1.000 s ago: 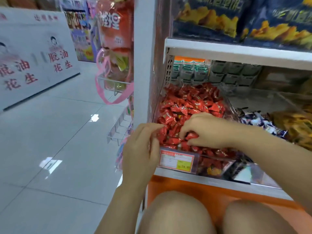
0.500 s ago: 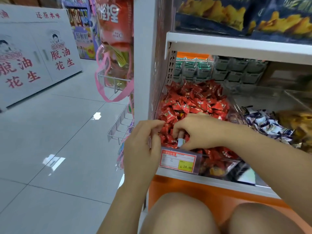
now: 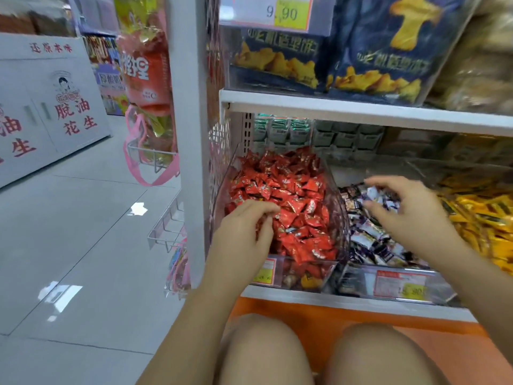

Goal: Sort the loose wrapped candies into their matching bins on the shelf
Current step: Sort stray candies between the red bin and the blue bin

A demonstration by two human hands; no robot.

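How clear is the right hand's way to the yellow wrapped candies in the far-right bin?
Probably clear, yes. The right hand hovers over the purple-and-white candies, just beside the yellow wrapped candies; that bin is open on top and nothing visible blocks the way.

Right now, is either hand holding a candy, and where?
Cannot tell. The right hand hovers over the purple-white candies, possibly pinching one; the left hand rests on the red candies.

Both bare forearms (image 3: 194,315) stretched forward, left hand (image 3: 244,232) palm-down with fingers curled downward, right hand (image 3: 410,215) off to its side, fingers (image 3: 394,181) spread and loosely bent.
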